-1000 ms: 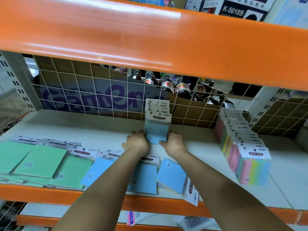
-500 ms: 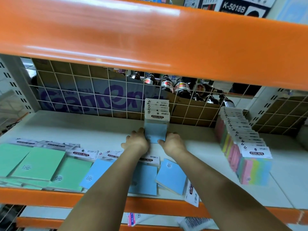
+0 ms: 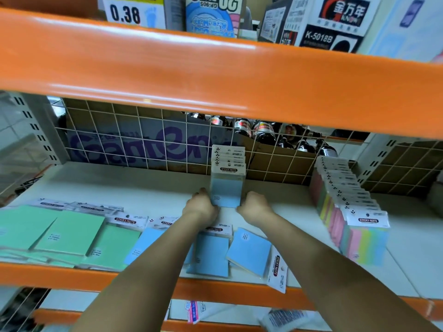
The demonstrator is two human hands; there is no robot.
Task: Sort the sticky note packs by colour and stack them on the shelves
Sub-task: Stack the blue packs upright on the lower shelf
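Left hand [image 3: 201, 207]: curled against the left side of the upright row of blue packs [image 3: 226, 191], fingers wrapped at its edge.
Right hand [image 3: 254, 207]: curled against the right side of the same row, so that the row is clamped between both hands.
Upright row of blue packs: stood on end on the white shelf board [image 3: 124, 188], headers up, reaching back to the wire grid [image 3: 143, 144].
Loose blue packs [image 3: 248, 251]: laid flat near the front edge, under the forearms.
Green packs [image 3: 69, 232]: spread flat at the left front of the board.
Multicolour packs [image 3: 364, 245]: lined upright in a row at the right, well apart from the blue row.
Bottles [image 3: 263, 133]: seen behind the grid.
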